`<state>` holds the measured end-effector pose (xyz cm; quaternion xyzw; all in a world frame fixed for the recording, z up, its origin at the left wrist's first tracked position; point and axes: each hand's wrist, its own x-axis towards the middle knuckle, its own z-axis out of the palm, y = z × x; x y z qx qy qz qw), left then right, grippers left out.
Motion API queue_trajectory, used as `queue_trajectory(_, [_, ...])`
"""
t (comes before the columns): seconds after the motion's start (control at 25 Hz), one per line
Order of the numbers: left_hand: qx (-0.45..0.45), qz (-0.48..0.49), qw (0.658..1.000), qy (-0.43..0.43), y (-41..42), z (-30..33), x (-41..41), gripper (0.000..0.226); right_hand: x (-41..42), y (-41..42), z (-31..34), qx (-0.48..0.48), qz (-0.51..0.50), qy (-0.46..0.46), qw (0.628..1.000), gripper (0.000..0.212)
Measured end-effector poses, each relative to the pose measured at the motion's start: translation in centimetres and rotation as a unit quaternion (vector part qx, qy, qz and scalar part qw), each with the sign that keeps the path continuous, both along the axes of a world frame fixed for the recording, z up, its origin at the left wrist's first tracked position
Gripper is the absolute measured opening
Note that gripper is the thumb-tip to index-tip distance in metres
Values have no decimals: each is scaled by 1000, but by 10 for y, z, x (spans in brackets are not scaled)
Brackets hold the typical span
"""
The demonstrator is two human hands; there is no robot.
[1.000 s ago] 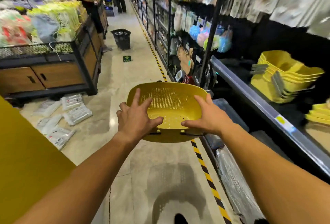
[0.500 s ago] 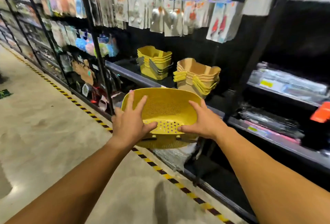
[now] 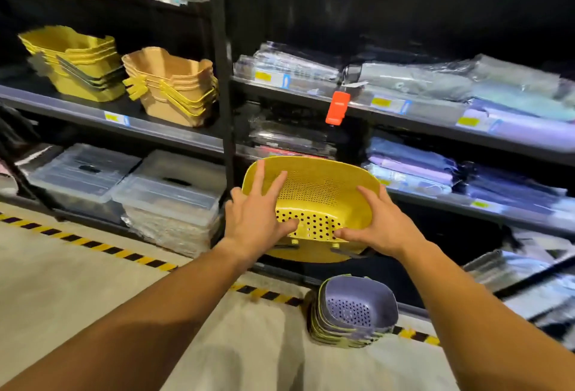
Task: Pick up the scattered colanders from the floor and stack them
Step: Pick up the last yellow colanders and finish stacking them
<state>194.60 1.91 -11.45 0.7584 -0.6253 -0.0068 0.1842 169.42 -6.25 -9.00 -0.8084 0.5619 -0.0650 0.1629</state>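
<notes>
Nearest you, on the floor (image 3: 77,291) by the striped tape, a stack of colanders (image 3: 353,311) sits with a purple one on top, mouth up. It lies below and slightly right of your hands, nearer your right hand (image 3: 378,227). Higher, your left hand (image 3: 255,219) and right hand together hold the yellow colander (image 3: 314,194), fingers spread across its holed base. Beyond stand the shelves (image 3: 174,137).

Bare forearms, no sleeves, bare hands
</notes>
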Motion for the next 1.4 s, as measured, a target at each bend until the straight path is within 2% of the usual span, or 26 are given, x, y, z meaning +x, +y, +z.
queue_trajectory(0.24, [71,6,997,17,-34,-77,-130,91,-134,-29,-82,43,5,2,999,106])
queue_trajectory(0.36, [109,2,994,26,-54,-128,-183,88,-188,-42,-145,104,-22,1,994,107])
queue_trajectory(0.48, [124,-25,992,22,-79,-185,-221,87,-232,-58,-214,134,-46,-13,990,111])
queue_trajectory(0.68, [164,-60,982,78,-109,-316,-282,82,-295,-92,-333,136,-66,19,988,110])
queue_trajectory(0.84, [194,-72,974,98,-116,-404,-302,84,-317,-105,-421,134,-62,22,989,109])
queue_trajectory(0.92, [191,-77,972,117,-111,-441,-302,85,-317,-101,-463,145,-67,-10,987,108])
queue_trajectory(1.04, [180,-72,968,159,-104,-474,-294,90,-311,-99,-510,176,-71,-81,978,125])
queue_trajectory(1.12, [185,-117,968,126,-102,-490,-291,91,-308,-95,-532,183,-80,-72,977,134])
queue_trajectory(1.24, [226,-154,959,69,-102,-510,-295,96,-304,-81,-552,152,-61,-52,985,119])
queue_trajectory(1.32, [221,-131,959,118,-111,-524,-297,105,-306,-79,-564,87,-41,-66,993,106])
queue_trajectory(1.4, [216,-119,959,136,-124,-532,-289,112,-303,-85,-571,106,-75,-73,989,110])
